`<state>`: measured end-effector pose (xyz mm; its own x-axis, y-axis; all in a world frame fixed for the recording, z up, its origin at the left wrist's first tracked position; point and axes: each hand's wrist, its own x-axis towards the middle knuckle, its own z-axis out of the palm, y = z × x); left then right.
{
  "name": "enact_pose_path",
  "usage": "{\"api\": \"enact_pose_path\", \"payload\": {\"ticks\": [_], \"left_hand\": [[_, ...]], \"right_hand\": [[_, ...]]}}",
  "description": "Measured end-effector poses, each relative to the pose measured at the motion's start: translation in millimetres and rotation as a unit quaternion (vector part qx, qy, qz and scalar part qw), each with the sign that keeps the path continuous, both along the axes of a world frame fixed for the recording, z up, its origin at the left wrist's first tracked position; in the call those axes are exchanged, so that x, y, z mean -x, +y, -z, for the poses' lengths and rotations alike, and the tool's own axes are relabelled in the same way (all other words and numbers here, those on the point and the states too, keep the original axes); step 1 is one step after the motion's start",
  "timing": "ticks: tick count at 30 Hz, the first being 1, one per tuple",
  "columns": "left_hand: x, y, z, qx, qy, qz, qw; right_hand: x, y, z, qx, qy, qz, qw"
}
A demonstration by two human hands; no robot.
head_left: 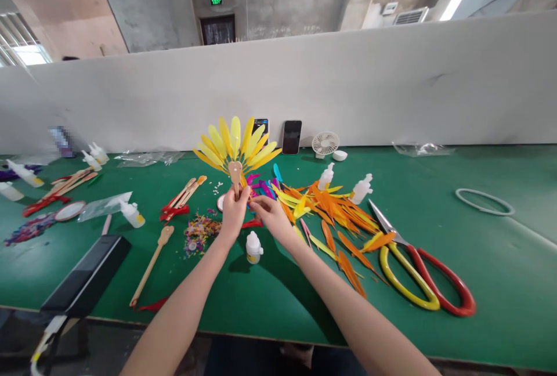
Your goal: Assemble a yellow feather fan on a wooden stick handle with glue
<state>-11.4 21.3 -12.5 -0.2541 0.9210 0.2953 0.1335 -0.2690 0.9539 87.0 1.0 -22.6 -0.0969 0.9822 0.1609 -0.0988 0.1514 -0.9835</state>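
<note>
My left hand (234, 214) is closed around the wooden handle of a feather fan (235, 141), raised upright above the table. Its yellow feathers spread out behind a pale wooden head with small holes. Close to the handle, my right hand (273, 217) has thumb and fingertips pinched together; whatever lies between them is too small to make out. Just below the hands stands a small white glue bottle (253, 248). Right of my right hand lies a pile of orange and yellow feathers (333, 208), with pink and blue ones behind.
Large scissors (418, 266) with yellow and red handles lie at right. Two glue bottles (361, 189) stand behind the feathers. Left are a wooden stick (152, 266), colourful bits (201, 233) and a black box (87, 277). A phone (291, 137) and small fan (325, 144) stand by the partition.
</note>
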Motion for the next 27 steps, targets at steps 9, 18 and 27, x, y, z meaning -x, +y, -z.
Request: {"api": "enact_pose_path", "payload": {"ticks": [9, 18, 27], "left_hand": [[-2.2, -0.7, 2.4, 0.001, -0.009, 0.023, 1.0], [-7.1, -6.9, -3.9, 0.016, 0.002, 0.017, 1.0], [-7.6, -6.5, -1.7, 0.013, -0.015, 0.015, 1.0]], "right_hand": [[5.5, -6.4, -4.0, 0.163, 0.228, -0.035, 0.959], [4.4, -4.1, -2.3, 0.092, 0.166, 0.052, 0.981], [8.0, -6.8, -1.4, 0.021, 0.029, 0.109, 0.993]]}}
